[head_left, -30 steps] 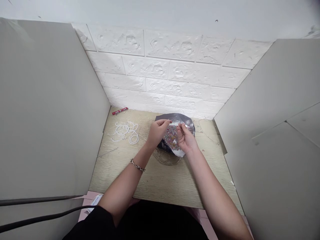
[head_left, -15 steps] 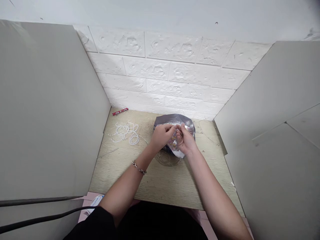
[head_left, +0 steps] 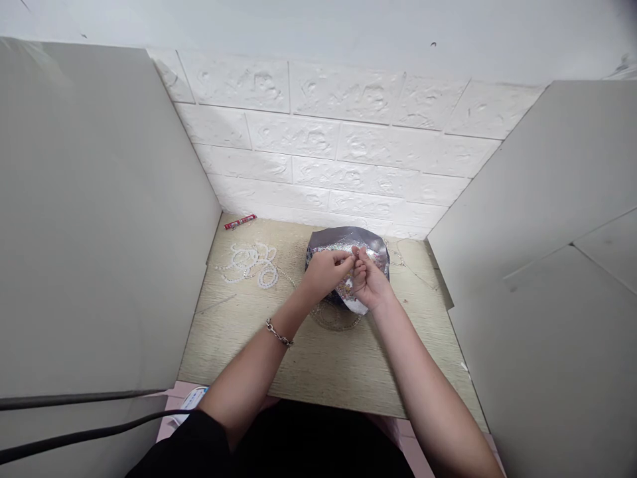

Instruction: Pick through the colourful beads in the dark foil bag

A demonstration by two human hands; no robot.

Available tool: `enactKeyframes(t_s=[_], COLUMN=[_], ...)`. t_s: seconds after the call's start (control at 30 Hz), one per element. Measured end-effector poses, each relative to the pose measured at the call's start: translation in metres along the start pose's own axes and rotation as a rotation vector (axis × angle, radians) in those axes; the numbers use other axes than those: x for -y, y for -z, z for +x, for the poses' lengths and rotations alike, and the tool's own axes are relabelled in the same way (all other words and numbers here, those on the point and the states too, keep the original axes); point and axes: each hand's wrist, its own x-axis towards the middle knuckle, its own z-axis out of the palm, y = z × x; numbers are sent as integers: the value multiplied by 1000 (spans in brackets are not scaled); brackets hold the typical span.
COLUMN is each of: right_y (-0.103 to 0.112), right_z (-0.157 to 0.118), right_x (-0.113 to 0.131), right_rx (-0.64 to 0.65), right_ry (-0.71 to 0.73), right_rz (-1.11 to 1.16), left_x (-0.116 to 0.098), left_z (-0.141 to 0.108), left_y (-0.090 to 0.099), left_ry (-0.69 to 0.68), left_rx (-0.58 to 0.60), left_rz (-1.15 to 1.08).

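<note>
Both hands meet above a silvery bag [head_left: 343,236] whose opening shows many small coloured beads [head_left: 347,289]. My left hand [head_left: 326,271] comes from the left with thumb and fingertips pinched together. My right hand [head_left: 371,280] faces it, thumb against forefinger and the other fingers curled. Whatever sits between the fingertips is too small to make out. Just in front of the bag lies a loop of clear beads [head_left: 334,320], partly under the bag and my left wrist.
Strings of white beads [head_left: 249,262] lie coiled at the left of the wooden tabletop [head_left: 343,368]. A red packet [head_left: 239,222] rests at the back left corner. Thin wire or thread [head_left: 415,271] lies right of the bag. Grey panels [head_left: 99,219] flank both sides; a white brick-pattern wall [head_left: 318,139] closes the back.
The fingertips of both hands have shifted slightly against each other over the bag. The bag and bead strings stay where they were.
</note>
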Motion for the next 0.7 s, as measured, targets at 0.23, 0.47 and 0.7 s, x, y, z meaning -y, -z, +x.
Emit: enactKeyframes(t_s=[0.23,0.47,0.7], right_y=[-1,0,1], right_z=[-2,-3,-2], right_x=[-2,-3,-3], right_rx=[2,18,18], right_ry=[13,32,51], right_rz=[-15,-37,-73], left_x=[4,5,4], left_z=[0,1,0], left_y=[-1,-2,0], left_ry=[-19,-30,-26], left_rx=[-3,17,20], left_rz=[17,12,1])
